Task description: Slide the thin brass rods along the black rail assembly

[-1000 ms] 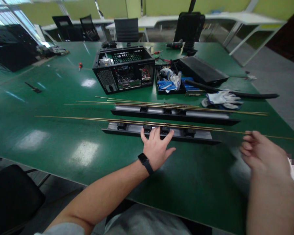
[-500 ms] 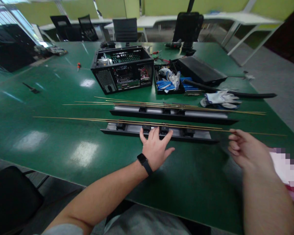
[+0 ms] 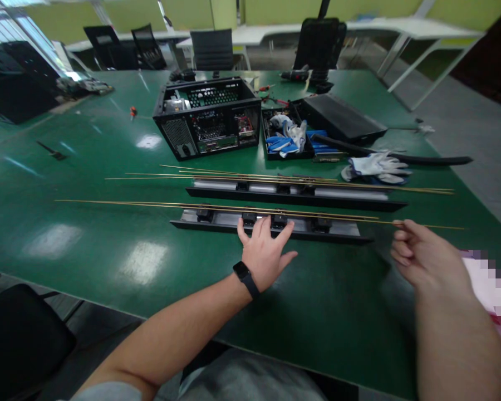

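My left hand (image 3: 265, 250) lies with fingers spread over the front edge of the nearer black channel (image 3: 338, 236), fingertips by its black blocks (image 3: 204, 214). Long thin brass-coloured rods (image 3: 158, 204) lie lengthwise along this channel, reaching well past its left end. At the right, my right hand (image 3: 417, 250) pinches one thin rod (image 3: 442, 226) between thumb and forefinger, and the rod sticks out beyond the fingers. Behind lies a second black channel (image 3: 250, 195), with several similar rods (image 3: 150, 176) across its top.
A computer case (image 3: 209, 125) stands open behind the channels. Right of it, a tray holds white-and-blue gloves (image 3: 286, 139). Another glove pair (image 3: 378, 167) lies by a curved black strip (image 3: 434, 160). A person's pixelated clothing (image 3: 484, 289) shows at the right edge.
The rod end to the right of my right hand now reaches less far right. My right hand has moved only slightly, and my left hand stays in place.
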### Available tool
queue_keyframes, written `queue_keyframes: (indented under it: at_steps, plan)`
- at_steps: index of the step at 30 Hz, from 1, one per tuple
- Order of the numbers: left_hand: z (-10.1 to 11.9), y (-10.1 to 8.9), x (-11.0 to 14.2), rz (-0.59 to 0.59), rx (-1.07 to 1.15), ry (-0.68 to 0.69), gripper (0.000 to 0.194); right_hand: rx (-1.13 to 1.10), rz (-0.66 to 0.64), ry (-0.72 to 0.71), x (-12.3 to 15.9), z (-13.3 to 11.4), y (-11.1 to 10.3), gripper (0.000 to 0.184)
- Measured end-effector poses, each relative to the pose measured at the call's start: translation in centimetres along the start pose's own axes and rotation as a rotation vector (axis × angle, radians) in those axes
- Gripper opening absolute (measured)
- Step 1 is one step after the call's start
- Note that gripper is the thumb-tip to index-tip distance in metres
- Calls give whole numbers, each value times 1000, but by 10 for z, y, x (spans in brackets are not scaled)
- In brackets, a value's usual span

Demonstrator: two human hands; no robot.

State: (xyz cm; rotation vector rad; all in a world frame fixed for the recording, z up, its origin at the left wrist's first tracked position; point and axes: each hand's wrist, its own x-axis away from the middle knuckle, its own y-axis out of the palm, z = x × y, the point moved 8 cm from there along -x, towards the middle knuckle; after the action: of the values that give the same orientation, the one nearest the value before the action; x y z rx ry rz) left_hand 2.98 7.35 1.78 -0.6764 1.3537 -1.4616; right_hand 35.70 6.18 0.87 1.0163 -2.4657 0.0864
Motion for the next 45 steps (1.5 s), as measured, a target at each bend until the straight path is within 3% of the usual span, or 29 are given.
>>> queue_keyframes:
  at_steps: [5,12,18,25,33,40,45]
  plan:
    - [0,-1,0,-5,1,1,66,105,-152,67,12,14,22,18]
    - [0,-2,1,7,2,5,65,-23,12,-6,0,5,3,22]
    - [-1,-1,1,7,-6,1,66,61,-133,55,10,16,20,23]
    - [0,-2,2,15,14,7,65,-27,-20,6,13,8,16,32]
    - [1,-2,1,-3,4,1,66,7,-98,31,15,11,21,29]
    - [0,-2,1,2,8,3,65,-86,-18,-9,2,-3,-1,31]
    - [0,-1,2,8,11,3,66,-40,-102,33,7,9,13,27]
